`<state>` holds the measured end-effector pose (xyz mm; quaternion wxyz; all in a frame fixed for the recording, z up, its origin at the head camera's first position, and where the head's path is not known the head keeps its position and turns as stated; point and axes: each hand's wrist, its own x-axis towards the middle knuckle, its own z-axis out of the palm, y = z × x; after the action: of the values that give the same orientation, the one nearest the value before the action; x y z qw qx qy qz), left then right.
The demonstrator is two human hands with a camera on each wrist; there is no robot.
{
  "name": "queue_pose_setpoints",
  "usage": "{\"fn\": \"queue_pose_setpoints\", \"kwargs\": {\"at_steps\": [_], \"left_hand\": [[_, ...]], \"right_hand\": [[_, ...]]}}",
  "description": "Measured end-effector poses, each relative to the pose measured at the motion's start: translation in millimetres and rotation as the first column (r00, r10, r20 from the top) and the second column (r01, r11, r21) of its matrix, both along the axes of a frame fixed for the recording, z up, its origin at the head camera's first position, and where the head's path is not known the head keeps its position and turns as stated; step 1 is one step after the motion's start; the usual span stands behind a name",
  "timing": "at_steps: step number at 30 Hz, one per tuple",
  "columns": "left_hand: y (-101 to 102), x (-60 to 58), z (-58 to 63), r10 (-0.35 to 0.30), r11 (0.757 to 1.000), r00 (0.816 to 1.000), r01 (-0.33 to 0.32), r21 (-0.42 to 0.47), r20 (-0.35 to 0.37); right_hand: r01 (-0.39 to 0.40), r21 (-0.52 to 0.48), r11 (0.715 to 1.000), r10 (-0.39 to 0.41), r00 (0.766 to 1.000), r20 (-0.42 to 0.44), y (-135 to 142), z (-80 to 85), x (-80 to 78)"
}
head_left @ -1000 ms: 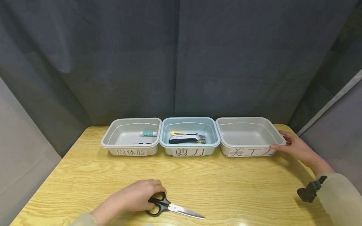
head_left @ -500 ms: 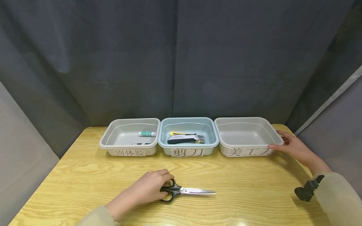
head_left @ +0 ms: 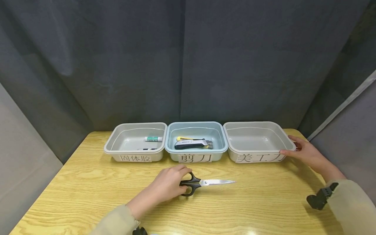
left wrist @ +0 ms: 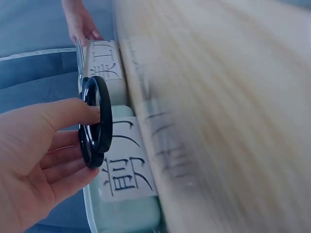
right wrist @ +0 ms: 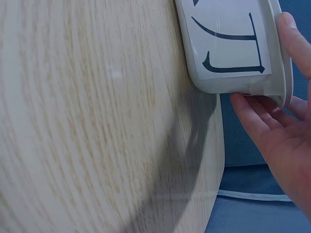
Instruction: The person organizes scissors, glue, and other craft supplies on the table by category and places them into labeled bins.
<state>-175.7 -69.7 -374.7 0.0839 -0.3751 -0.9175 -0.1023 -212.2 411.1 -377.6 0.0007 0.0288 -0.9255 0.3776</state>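
Observation:
My left hand grips the black handles of a pair of scissors, blades pointing right, just above the wooden table in front of the blue middle bin. The left wrist view shows my fingers curled round the handle rings. My right hand holds the right corner of the empty grey bin; in the right wrist view the thumb lies on the rim and the fingers under it.
Three labelled bins stand in a row at the table's far edge. The left grey bin holds a glue stick. The blue bin holds a utility knife. Dark curtains close in the back and sides.
My left hand has carried the scissors from the near edge forward and to the right, toward the blue bin. The right hand stays on the grey bin's corner.

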Motion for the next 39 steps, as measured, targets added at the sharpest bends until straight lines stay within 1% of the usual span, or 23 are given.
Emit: {"fn": "queue_pose_setpoints", "kwargs": {"at_steps": [5,14,20,26,32,39], "left_hand": [[14.9,-4.7,7.3,0.025,0.999,0.999,-0.024,0.042,-0.028],[36.3,-12.3,19.1,0.055,0.993,0.996,-0.048,0.105,-0.065],[51.4,-18.8,31.8,0.068,0.99,0.995,-0.058,0.129,-0.073],[69.9,-28.6,47.6,0.063,0.991,0.994,-0.052,0.122,-0.09],[87.8,-41.5,60.0,0.059,0.994,0.994,-0.05,0.094,-0.094],[104.8,-55.6,65.4,0.062,0.996,0.995,-0.056,0.076,-0.077]], "right_hand": [[0.012,0.005,1.0,-0.012,1.0,0.012,0.4,-0.2,-0.4],[0.003,-0.005,1.0,-0.003,1.0,0.014,1.0,0.4,-0.6],[-0.002,-0.011,1.0,0.002,1.0,0.007,0.7,0.9,-0.5],[-0.003,-0.012,1.0,0.002,1.0,-0.007,-0.6,1.4,-0.2],[-0.006,-0.014,1.0,0.006,1.0,-0.019,0.6,-1.0,-1.6],[-0.005,-0.011,1.0,0.005,1.0,-0.016,1.2,-0.1,-0.4]]}}
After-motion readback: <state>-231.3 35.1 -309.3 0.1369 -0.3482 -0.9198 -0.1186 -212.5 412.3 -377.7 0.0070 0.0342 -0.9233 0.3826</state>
